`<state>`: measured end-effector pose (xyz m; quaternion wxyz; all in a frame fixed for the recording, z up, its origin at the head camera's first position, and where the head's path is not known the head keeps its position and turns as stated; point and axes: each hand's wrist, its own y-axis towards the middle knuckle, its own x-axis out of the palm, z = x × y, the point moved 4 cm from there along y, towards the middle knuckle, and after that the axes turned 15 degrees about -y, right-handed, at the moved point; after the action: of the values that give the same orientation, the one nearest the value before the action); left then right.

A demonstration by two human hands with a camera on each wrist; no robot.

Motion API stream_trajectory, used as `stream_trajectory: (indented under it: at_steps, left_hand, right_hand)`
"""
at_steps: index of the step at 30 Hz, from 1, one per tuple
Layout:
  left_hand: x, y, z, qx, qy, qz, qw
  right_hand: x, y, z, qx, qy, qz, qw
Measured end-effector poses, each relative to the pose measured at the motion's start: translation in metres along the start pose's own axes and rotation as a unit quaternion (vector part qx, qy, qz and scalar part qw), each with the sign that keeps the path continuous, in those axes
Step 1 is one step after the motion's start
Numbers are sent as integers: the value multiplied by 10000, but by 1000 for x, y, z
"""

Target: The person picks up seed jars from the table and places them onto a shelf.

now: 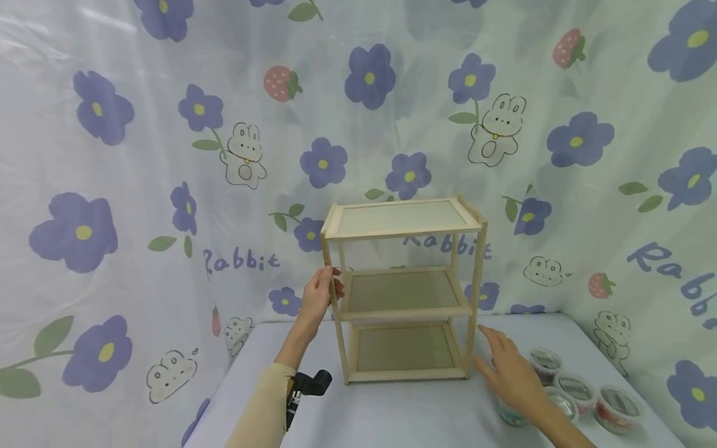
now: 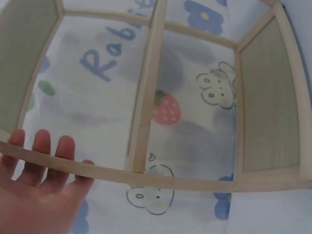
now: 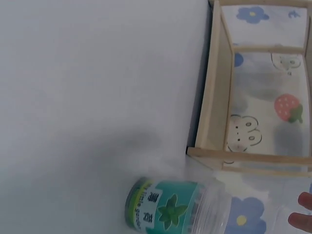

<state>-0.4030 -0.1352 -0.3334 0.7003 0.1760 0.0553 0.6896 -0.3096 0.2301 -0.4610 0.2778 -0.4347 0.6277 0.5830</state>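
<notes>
A three-tier wooden shelf (image 1: 409, 313) stands upright on the white table. My left hand (image 1: 319, 292) grips its left front post at about the height of the middle tier. In the left wrist view, the fingers (image 2: 65, 147) wrap behind the post (image 2: 112, 174). Beside the right front post is my right hand (image 1: 510, 373), fingers extended and thumb apart, holding nothing. Only two of its fingertips (image 3: 303, 214) show in the right wrist view. A clear plastic jar (image 3: 173, 207) with a teal leaf label stands below that hand, partly hidden by it in the head view.
Several round clear tubs with lids, including a red one (image 1: 616, 409) and a dark one (image 1: 544, 364), stand at the right of the table (image 1: 403, 417). A flower-and-rabbit curtain (image 1: 313, 112) hangs behind the shelf and along both sides.
</notes>
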Motion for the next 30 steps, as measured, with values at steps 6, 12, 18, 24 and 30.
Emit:
stream_trajectory:
  at_steps: [6,12,18,24,30]
  left_hand:
    - [5,2,-4,-9,7,-89,10000]
    - [6,5,-4,-32,-5,-49,10000]
    - [-2,3,-4,-94,77,-6,9999]
    - [-2,2,-4,-94,176,2,9998]
    - [-1,3,-3,-60,238,55,9997]
  right_hand:
    - [-8,-8,27,351,206,-337,9986]
    - [-19,-15,56,563,177,-386,9975]
    - [-27,-28,86,792,153,-595,9950]
    - [-35,-42,134,1146,128,-578,9917]
    - [-43,-51,177,1403,70,-343,9895]
